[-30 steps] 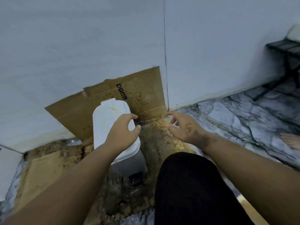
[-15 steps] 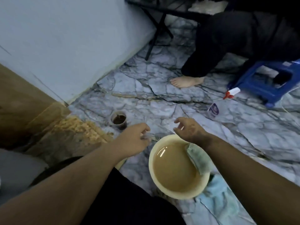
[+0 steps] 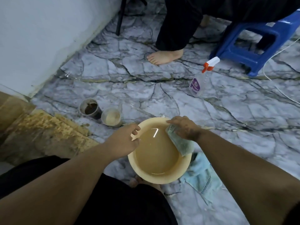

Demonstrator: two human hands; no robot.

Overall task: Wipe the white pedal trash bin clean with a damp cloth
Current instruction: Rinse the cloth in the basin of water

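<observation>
Right hand (image 3: 186, 129) on cloth (image 3: 180, 142) at basin (image 3: 141, 174) rim, grip unclear | left hand (image 3: 125, 140) loose, empty | dunk fully, wring hard, avoid drips.

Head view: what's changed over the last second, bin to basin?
The view swung right, from the white bin by the cardboard to the basin of murky water; the bin is now out of sight. The left hand left the bin lid and now touches the basin's near-left rim. The right hand came down onto the green cloth draped over the rim. Since half a second ago, basin, spray bottle and blue towel stayed put.
</observation>
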